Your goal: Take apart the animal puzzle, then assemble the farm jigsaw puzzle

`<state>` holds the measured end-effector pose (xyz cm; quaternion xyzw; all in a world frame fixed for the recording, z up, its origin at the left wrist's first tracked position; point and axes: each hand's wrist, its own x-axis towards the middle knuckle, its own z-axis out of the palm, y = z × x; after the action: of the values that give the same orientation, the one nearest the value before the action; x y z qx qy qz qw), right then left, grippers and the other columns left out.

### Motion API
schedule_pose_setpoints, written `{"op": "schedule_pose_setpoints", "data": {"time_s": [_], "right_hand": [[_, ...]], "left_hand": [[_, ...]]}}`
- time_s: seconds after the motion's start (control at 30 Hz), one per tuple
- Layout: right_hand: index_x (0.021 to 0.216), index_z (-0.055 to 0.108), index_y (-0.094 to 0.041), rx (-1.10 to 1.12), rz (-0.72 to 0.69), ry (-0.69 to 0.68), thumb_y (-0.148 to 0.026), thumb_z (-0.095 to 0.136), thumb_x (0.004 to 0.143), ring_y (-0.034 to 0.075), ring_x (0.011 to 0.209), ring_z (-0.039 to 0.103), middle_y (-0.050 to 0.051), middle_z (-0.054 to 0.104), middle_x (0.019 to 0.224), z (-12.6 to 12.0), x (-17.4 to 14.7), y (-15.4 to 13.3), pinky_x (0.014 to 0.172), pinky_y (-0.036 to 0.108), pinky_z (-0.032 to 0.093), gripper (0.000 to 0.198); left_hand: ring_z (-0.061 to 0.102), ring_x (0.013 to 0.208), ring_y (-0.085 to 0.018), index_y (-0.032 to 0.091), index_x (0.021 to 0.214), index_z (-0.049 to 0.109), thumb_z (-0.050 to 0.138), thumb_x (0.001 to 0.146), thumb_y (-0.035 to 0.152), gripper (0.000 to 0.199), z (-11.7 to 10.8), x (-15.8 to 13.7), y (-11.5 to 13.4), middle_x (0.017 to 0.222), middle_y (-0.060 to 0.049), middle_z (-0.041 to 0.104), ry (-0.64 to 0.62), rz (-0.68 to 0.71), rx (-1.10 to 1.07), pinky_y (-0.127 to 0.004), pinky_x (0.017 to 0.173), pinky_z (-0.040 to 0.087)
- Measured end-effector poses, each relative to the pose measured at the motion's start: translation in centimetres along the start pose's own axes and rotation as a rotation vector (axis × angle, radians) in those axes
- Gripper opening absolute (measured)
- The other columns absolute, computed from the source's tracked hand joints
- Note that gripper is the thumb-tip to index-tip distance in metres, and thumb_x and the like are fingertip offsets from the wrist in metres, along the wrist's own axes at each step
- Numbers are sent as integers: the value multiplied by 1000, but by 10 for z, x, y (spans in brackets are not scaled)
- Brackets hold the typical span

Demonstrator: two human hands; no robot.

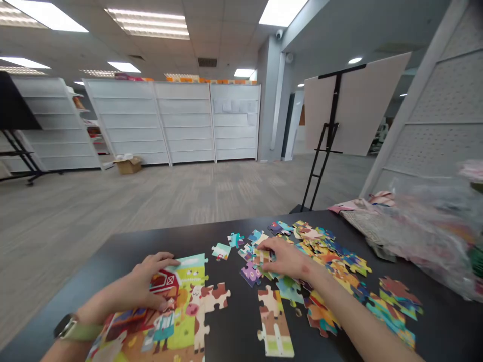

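Observation:
My left hand (145,284) lies over the left side of a partly joined jigsaw puzzle (184,311) showing a red barn, a farmer and a cow. Its fingers are apart and hold nothing. To the right, my right hand (289,257) reaches into a heap of loose pieces, with thumb and fingers closed about the edges of a brown and cream puzzle piece (261,258). A purple puzzle piece (250,274) is just below that. Between the hands lies a joined strip of pieces (275,322) with a cow's body and white fence.
The dark table (234,337) carries a spread heap of colourful pieces (335,266) under and beyond my right forearm. Clear plastic bags (426,236) crowd its right edge. An easel (328,130), a cardboard box (128,165) and white shelving (184,123) stand beyond.

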<state>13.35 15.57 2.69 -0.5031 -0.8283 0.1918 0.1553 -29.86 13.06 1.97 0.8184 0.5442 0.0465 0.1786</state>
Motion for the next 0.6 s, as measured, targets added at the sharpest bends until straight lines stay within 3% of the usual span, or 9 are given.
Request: {"op": "schedule_pose_setpoints", "data": {"time_s": [0.2, 0.4, 0.5, 0.6], "right_hand": [[131, 61, -16, -27, 0, 122, -20, 68, 75, 29, 116, 60, 13, 64, 122, 2, 5, 18, 100, 39, 46, 57], [129, 64, -20, -16, -42, 180, -19, 48, 92, 24, 118, 63, 9, 69, 125, 6, 8, 19, 104, 37, 45, 40], [130, 64, -19, 3, -22, 213, -23, 42, 97, 23, 124, 61, 9, 67, 132, 9, 11, 22, 109, 37, 43, 40], [131, 63, -18, 37, 7, 249, -24, 42, 96, 25, 125, 60, 10, 67, 133, 14, 15, 28, 110, 40, 42, 41]], "left_hand": [[40, 142, -38, 37, 140, 56, 85, 62, 49, 84, -2, 0, 4, 155, -6, 42, -66, -55, -19, -50, 117, 36], [41, 141, -39, 35, 140, 56, 84, 63, 55, 84, -1, 0, 1, 154, -7, 43, -67, -36, -22, -49, 115, 38], [41, 140, -39, 33, 138, 58, 78, 72, 55, 72, -3, 2, 8, 153, -9, 44, -28, -26, -19, -53, 114, 37], [39, 142, -34, 30, 135, 58, 64, 87, 47, 51, -4, 13, 33, 154, -9, 43, 63, 34, -62, -53, 116, 34]]}}
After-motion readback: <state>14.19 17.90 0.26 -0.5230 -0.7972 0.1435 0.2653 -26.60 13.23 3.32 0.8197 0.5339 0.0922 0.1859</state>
